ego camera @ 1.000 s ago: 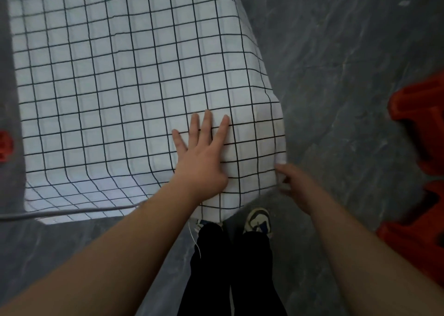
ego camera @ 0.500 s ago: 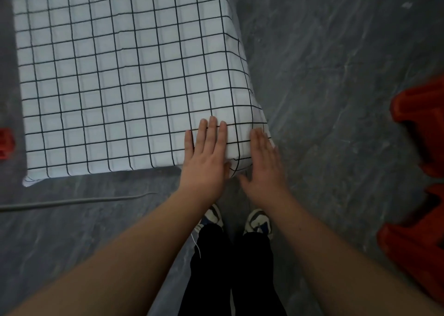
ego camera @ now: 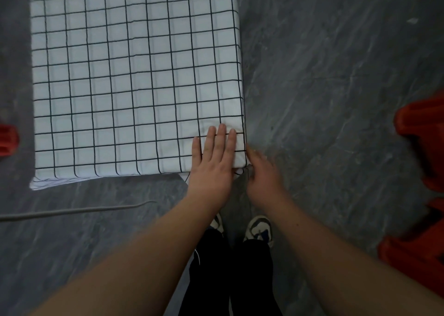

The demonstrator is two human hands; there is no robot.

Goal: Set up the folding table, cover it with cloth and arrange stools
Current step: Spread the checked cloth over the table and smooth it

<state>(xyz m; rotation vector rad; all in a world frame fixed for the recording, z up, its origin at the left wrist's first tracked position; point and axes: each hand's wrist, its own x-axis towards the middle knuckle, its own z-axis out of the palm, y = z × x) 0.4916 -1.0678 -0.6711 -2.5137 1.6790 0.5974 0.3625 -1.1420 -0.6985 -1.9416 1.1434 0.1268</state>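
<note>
The white cotton cloth with the black grid pattern lay spread over the folding table, covering the whole top and dropping over its edges, with a loose flap hanging at the near left corner! The left hand lay flat on the near right corner, fingers extended and close together, palm pressing the fabric down. The right hand sat just beside that corner at the drop; it seemed to be working the hanging edge, though whether its fingers pinched the fabric I could not tell. A cloth like this looked light, soft and prone to sliding on a smooth top, so the best hold was judged to be at the hem near a corner, with one palm anchoring it. Against half a second earlier, the right hand had come off the top and gone down to the side, and the cloth sat squarer on the table, its grid lines straighter. Red plastic stools waited on the grey stone floor at the right, well apart from the table, another red piece at the left edge
</note>
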